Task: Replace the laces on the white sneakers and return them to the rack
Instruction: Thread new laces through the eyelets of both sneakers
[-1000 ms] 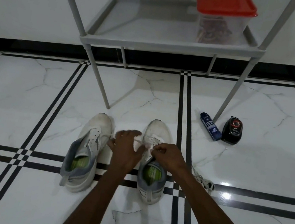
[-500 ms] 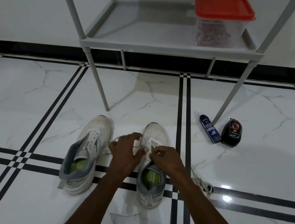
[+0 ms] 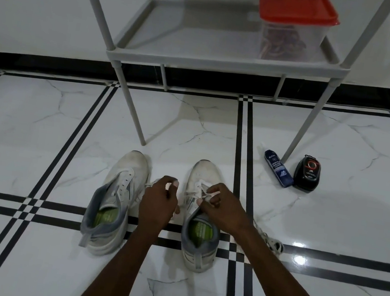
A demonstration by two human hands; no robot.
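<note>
Two white sneakers with grey heels and green insoles stand side by side on the floor, toes pointing away from me. The left sneaker [image 3: 118,197] has bare eyelets. On the right sneaker [image 3: 206,175] a white lace [image 3: 193,195] crosses the lower eyelets. My right hand [image 3: 222,210] pinches that lace over the tongue. My left hand [image 3: 157,203] is curled between the two shoes and grips the lace's other end. A bundle of white lace [image 3: 273,243] lies on the floor right of my right forearm.
A grey rack [image 3: 204,54] stands against the wall just beyond the shoes, its lowest shelf holding a clear box with a red lid [image 3: 293,22]. A blue tube [image 3: 278,168] and a black polish container [image 3: 307,173] lie by the rack's right front leg.
My left hand has drawn a little left, away from the right sneaker, pulling its lace end. My right hand stays at the eyelets.
</note>
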